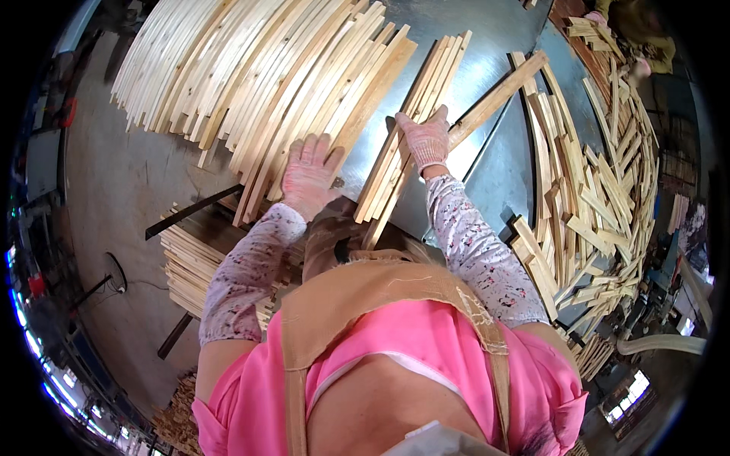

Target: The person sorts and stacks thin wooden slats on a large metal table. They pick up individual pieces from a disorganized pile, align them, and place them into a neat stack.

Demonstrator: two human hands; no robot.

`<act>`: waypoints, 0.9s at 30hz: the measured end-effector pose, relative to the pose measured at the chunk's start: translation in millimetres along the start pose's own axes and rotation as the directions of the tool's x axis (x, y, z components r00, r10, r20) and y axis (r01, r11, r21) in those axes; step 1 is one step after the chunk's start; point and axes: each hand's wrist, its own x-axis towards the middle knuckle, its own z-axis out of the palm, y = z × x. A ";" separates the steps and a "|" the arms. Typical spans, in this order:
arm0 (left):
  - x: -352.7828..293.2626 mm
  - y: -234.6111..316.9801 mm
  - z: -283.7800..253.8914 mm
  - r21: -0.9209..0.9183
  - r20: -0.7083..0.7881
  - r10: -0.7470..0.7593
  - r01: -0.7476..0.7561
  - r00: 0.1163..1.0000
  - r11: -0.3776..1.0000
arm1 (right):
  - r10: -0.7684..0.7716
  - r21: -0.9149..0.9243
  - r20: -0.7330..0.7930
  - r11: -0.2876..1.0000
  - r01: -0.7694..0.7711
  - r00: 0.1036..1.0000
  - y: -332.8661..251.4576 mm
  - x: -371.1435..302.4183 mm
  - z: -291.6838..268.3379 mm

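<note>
My left hand, in a pale pinkish work glove, lies with fingers extended on the near ends of a wide row of light wooden strips. Its thumb stands apart from the fingers. To the right, my right hand, gloved the same way, spans a narrow bundle of wooden strips, with fingers on one side and thumb on the other. The undersides of its fingers are hidden. A single wooden strip slants across the metal tabletop just beyond my right hand.
A loose, tangled heap of wooden strips covers the right side. Below the table's left edge sits a stack of strips, near a dark metal bar. A pale hose runs at the lower right. Part of another person shows at the far right.
</note>
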 end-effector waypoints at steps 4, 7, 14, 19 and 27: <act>-5.4 -10.4 16.7 -0.120 -0.299 -0.051 0.015 0.953 0.993 | -0.024 0.018 0.011 1.000 0.023 1.000 -0.7 -3.3 -3.9; -18.0 -10.2 29.7 -0.342 -0.311 -0.143 0.030 0.939 0.939 | -0.024 0.016 0.002 1.000 0.024 1.000 -0.4 -6.4 -2.2; -31.5 18.9 49.7 -0.914 -0.262 -0.379 -0.103 0.887 0.392 | -0.110 0.068 -0.030 0.991 0.112 0.993 10.3 -6.9 4.7; -18.5 12.7 -33.7 -0.694 -0.151 -0.126 -0.195 0.981 -0.693 | -0.278 0.108 0.092 0.957 0.268 0.956 -10.6 -5.7 33.6; 80.4 71.8 -49.4 -0.870 -0.270 -0.358 -0.386 0.894 -0.306 | -0.565 0.538 0.141 0.733 0.417 0.813 35.3 -12.3 0.8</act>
